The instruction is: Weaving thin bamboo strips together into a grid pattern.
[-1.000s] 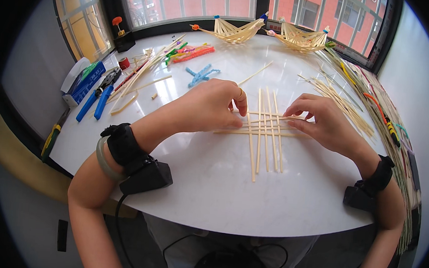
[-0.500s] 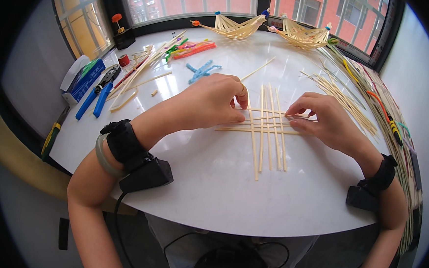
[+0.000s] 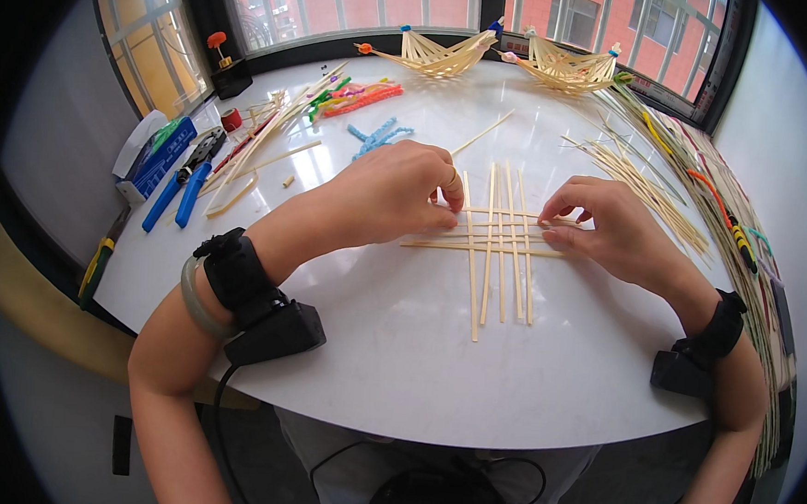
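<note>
On the white table lies a small lattice of pale bamboo strips [image 3: 499, 250], several running away from me and several crossing them. My left hand [image 3: 410, 190] is at the lattice's left side, thumb and fingers closed on the end of a crossing strip. At the right side my right hand [image 3: 606, 226] pinches the other ends of crossing strips between thumb and forefinger. Exactly which strips are held is partly hidden by the fingers. The near ends of the long strips lie flat and loose toward me.
Loose strips [image 3: 643, 188] lie at the right, beside long bundled stems [image 3: 695, 168]. Blue-handled pliers [image 3: 179, 183], a blue box [image 3: 157, 157] and a red spool [image 3: 231, 119] sit at the left. Farther back are blue fuzzy stems [image 3: 380, 138], orange ones [image 3: 365, 99] and two woven pieces [image 3: 443, 56], [image 3: 570, 66].
The lattice's near ends have swung slightly left. Both hands keep nearly the same place and grip at its sides.
</note>
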Demonstrator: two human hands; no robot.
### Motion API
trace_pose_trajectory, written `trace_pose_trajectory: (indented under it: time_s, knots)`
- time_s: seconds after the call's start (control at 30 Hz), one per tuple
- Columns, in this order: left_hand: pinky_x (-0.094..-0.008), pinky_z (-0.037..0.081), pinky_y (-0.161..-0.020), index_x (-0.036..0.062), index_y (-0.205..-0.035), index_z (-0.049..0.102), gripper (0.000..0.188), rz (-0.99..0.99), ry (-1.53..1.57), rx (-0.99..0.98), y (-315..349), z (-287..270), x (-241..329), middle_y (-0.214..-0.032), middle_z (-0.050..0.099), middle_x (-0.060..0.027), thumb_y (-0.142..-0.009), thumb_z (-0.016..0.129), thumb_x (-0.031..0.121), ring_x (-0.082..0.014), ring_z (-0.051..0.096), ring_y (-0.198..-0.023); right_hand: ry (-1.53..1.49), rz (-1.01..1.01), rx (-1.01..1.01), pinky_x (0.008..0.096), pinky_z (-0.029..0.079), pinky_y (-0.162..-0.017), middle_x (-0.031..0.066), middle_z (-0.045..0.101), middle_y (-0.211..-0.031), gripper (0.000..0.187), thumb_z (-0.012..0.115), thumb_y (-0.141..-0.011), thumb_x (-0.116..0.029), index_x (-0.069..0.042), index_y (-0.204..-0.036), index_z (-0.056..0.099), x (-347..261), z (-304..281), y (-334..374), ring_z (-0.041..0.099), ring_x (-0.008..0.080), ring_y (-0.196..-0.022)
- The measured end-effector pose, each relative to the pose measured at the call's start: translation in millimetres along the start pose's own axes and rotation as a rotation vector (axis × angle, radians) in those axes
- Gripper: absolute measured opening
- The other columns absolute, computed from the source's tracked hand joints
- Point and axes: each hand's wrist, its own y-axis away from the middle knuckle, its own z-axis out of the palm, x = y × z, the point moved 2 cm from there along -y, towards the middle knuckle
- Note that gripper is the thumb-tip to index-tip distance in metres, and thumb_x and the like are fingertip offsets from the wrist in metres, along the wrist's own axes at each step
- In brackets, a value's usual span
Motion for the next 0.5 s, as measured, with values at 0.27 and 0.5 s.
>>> trace_pose_trajectory:
  time_s: [0.27, 0.5]
  knots:
    - [-0.0310, 0.047, -0.070, 0.0033, -0.088, 0.070, 0.010, -0.020, -0.006, 0.000, -1.8, 1.4, -1.3, -0.087, 0.063, -0.0092, -0.080, 0.068, 0.010, -0.0208, 0.060, -0.079, -0.013, 0.004, -0.006, 0.0331, 0.049, -0.078, 0.0147, 0.066, -0.091, 0.014, 0.068, -0.082, -0.010, 0.000, -0.090, 0.067, -0.1, -0.9, 1.2, 0.064, 0.0248, -0.089]
    - [-0.0303, 0.049, -0.071, 0.0034, -0.088, 0.070, 0.012, -0.095, 0.055, -0.040, -1.4, -4.6, -1.9, -0.089, 0.064, -0.0089, -0.080, 0.071, 0.013, -0.0200, 0.061, -0.082, -0.004, -0.009, 0.027, 0.0332, 0.050, -0.076, 0.0139, 0.068, -0.087, 0.012, 0.067, -0.082, -0.011, 0.000, -0.088, 0.068, 0.5, -1.5, 2.4, 0.065, 0.0248, -0.086]
